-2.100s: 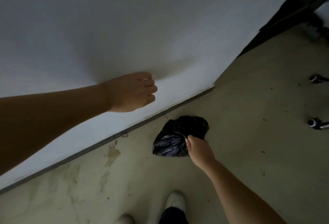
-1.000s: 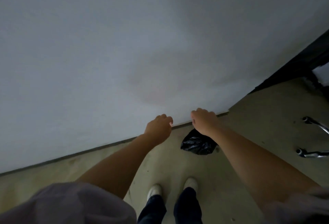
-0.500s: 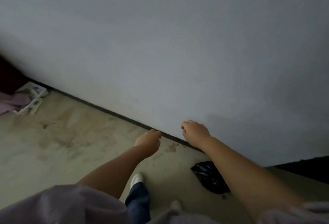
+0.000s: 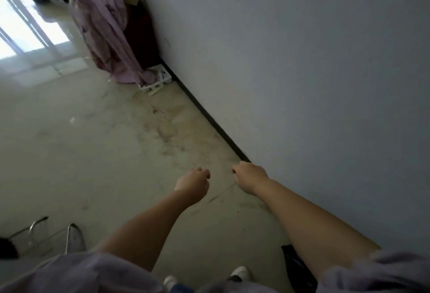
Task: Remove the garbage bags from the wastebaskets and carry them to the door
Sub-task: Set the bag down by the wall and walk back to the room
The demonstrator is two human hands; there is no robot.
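Both hands reach forward at lower centre of the frame: the left hand [image 4: 193, 182] and the right hand [image 4: 250, 176] each have fingers loosely curled, holding nothing. The black garbage bag [image 4: 299, 267] lies on the floor [image 4: 81, 153] by the wall [image 4: 302, 60] at lower right. The next wastebasket is out of view; scan the room first.

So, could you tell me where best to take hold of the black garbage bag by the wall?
Probably at its top edge, from above: the black garbage bag lies slumped on the floor beside the wall, partly hidden under the right forearm, so no knot shows.
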